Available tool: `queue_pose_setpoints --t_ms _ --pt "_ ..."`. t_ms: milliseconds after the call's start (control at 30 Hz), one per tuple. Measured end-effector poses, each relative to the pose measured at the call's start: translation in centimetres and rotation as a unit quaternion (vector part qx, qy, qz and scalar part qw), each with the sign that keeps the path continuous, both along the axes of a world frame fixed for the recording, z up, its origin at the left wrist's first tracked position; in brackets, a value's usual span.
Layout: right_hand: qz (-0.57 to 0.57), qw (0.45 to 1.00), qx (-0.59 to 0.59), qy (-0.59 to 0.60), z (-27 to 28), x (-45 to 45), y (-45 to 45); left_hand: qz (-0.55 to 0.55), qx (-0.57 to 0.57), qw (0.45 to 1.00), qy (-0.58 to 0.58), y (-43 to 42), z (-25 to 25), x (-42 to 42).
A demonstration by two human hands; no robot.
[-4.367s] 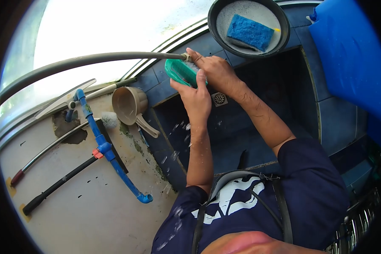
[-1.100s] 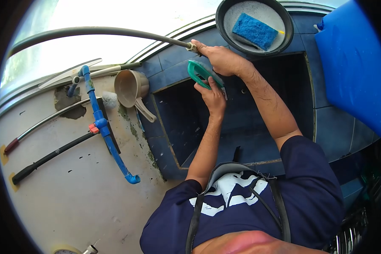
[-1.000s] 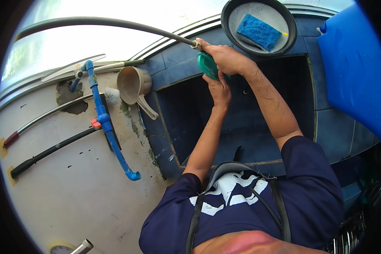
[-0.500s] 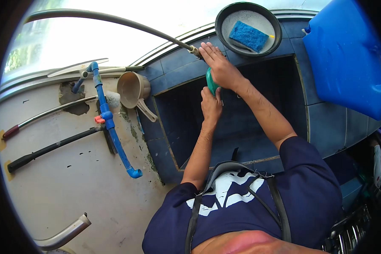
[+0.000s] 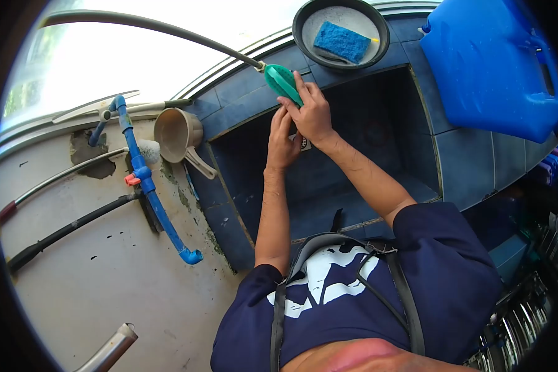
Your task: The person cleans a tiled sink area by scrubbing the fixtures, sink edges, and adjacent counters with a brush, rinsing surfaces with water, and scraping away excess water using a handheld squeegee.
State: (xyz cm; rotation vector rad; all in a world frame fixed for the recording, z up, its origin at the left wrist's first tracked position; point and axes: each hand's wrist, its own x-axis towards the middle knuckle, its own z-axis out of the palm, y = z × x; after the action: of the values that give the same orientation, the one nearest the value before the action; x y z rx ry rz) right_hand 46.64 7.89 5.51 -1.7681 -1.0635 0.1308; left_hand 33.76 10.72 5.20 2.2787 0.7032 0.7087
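A green brush-like object (image 5: 281, 83) is at the end of the grey hose (image 5: 167, 29), above the dark tiled sink (image 5: 378, 155). Fingers of my right hand (image 5: 314, 114) are closed on its near end. My left hand (image 5: 283, 139) is just below, fingertips raised and close to the right hand; whether they touch the green object is hard to see. A black basin (image 5: 384, 46) of suds stands behind the sink with a blue sponge (image 5: 342, 42) in it.
A blue jug (image 5: 477, 74) is at the right. To the left, a beige dipper (image 5: 173, 135), blue pipe (image 5: 150, 186) with a red valve, and long-handled tools lie along the wall. A metal tube (image 5: 112, 347) shows at the lower left. Metal racks are at the lower right.
The green object has turned and come up to the hose end, now in my right hand. My left hand, earlier holding it, has shifted lower and left. The view has moved slightly right.
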Motion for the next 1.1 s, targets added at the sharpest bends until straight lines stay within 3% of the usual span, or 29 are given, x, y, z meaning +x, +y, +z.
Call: queue_pose_setpoints --t_ms 33,133,367,433,500,567,600,633,767,833,900,933,967,1000,1033,1067,1100 --pt "0.0 1.0 -0.003 0.002 -1.0 0.6 0.5 0.02 0.008 1.0 -0.023 0.5 0.3 -0.1" --pt "-0.143 0.975 0.027 -0.17 -3.5 2.6 -0.2 0.14 -0.054 0.985 -0.087 1.4 -0.3 -1.2" --pt "-0.109 0.983 -0.058 -0.137 -7.8 0.6 -5.5 0.217 -0.147 0.958 -0.119 3.1 -2.9 -2.1" --pt "-0.103 0.991 -0.083 -0.034 -5.1 0.3 -4.5 0.211 -0.156 0.956 -0.135 4.3 -2.3 -0.7" --pt "-0.105 0.986 -0.127 -0.006 -3.8 1.7 -1.8 0.207 -0.161 0.952 -0.159 4.8 -1.7 0.2" --pt "-0.125 0.959 -0.253 -0.01 -3.5 2.7 0.6 0.241 -0.069 0.963 -0.101 6.0 -1.0 0.1" --pt "-0.118 0.958 -0.262 -0.009 -3.6 2.8 1.1 0.241 -0.064 0.963 -0.101 6.3 -1.0 -0.5" --pt "-0.118 0.959 -0.259 -0.009 -3.7 2.9 1.4 0.298 0.01 0.951 -0.089 6.1 -1.0 -1.6" --pt "-0.095 0.971 -0.219 0.004 -4.2 3.1 2.4 0.473 0.276 0.836 0.038 4.6 -0.8 -8.4" --pt "-0.116 0.971 -0.208 0.006 -3.8 3.3 3.3 0.512 0.317 0.791 0.11 4.2 -0.4 -11.9" --pt "-0.081 0.956 -0.281 0.013 -3.1 3.4 5.0 0.539 0.267 0.774 0.2 4.2 0.4 -14.8" --pt "-0.058 0.952 -0.298 0.041 -2.7 3.3 4.9 0.539 0.272 0.772 0.201 4.7 0.7 -15.8" --pt "-0.056 0.953 -0.294 0.044 -2.3 3.1 4.1 0.563 0.19 0.787 0.166 5.1 0.9 -16.7" --pt "0.021 0.934 -0.353 0.041 -0.9 2.8 2.5 0.581 0.105 0.797 0.13 5.5 1.2 -17.4" --pt "0.096 0.905 -0.412 0.036 0.4 2.5 0.6 0.581 0.105 0.797 0.131 6.3 1.7 -18.1" --pt "0.132 0.884 -0.444 0.056 1.5 2.4 -1.3 0.569 -0.131 0.812 0.027 7.4 2.2 -18.4" --pt "0.166 0.861 -0.474 0.073 2.3 2.5 -3.0 0.518 -0.358 0.772 -0.081 8.2 2.6 -18.1"
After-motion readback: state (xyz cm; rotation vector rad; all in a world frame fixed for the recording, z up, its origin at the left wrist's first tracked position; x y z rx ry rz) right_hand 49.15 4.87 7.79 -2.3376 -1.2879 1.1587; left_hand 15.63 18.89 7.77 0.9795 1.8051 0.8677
